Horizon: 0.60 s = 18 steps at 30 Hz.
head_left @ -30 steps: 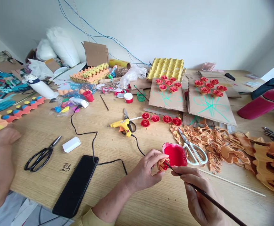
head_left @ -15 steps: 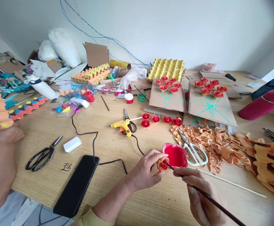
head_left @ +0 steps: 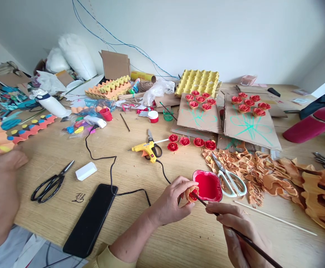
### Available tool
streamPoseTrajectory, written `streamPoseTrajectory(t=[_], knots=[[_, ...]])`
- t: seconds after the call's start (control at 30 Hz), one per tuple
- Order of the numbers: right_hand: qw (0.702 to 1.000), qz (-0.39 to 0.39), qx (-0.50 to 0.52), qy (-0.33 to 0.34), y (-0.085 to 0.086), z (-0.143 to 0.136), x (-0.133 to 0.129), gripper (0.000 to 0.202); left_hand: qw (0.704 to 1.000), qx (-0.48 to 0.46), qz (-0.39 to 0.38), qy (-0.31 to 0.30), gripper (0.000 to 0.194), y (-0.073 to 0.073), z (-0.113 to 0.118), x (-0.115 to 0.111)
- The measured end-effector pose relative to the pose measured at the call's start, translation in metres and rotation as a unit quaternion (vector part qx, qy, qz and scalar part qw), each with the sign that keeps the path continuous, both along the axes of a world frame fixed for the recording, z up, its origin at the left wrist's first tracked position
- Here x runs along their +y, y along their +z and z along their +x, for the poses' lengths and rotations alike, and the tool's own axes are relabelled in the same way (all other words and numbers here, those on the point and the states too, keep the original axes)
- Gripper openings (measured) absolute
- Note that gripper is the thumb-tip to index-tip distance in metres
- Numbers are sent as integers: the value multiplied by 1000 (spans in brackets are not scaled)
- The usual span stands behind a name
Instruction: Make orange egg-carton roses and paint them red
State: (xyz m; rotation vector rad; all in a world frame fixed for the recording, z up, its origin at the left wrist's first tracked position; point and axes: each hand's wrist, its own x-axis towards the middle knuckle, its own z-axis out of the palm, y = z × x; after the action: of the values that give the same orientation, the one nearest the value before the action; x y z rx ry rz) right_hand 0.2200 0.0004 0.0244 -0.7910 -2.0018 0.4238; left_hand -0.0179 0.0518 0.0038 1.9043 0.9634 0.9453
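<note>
Between the fingers and thumb of my left hand is a small paper rose, orange outside and partly red within. My right hand grips a dark-handled paintbrush, its tip touching the rose's inner petals. Just behind the rose lies a shallow dish of red paint. White-handled scissors rest beside the dish. Finished-looking red roses stand in a loose group farther back, close to a yellow glue gun that lies over another pair of scissors.
Cardboard sheets bearing more red roses stand at the back right. Orange scraps heap up at right, near a magenta bottle. A phone and black scissors lie left. At far left, another person's hand holds an egg carton.
The brush and my right hand have shifted slightly, with the tip still at the rose. My left hand keeps its place, turning the rose a little at most.
</note>
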Motion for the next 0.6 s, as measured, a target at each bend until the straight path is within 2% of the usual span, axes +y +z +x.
streamPoseTrajectory(t=[0.23, 0.43, 0.6], knots=[[999, 7, 45, -29, -1, 0, 7, 28, 1000, -18, 8, 5, 58, -1, -2, 2], [993, -13, -9, -120, 1, -1, 16, 21, 999, -22, 11, 32, 49, 7, -4, 4], [990, 1, -30, -136, 7, -6, 24, 18, 998, -43, -16, 48, 53, 8, -2, 3]])
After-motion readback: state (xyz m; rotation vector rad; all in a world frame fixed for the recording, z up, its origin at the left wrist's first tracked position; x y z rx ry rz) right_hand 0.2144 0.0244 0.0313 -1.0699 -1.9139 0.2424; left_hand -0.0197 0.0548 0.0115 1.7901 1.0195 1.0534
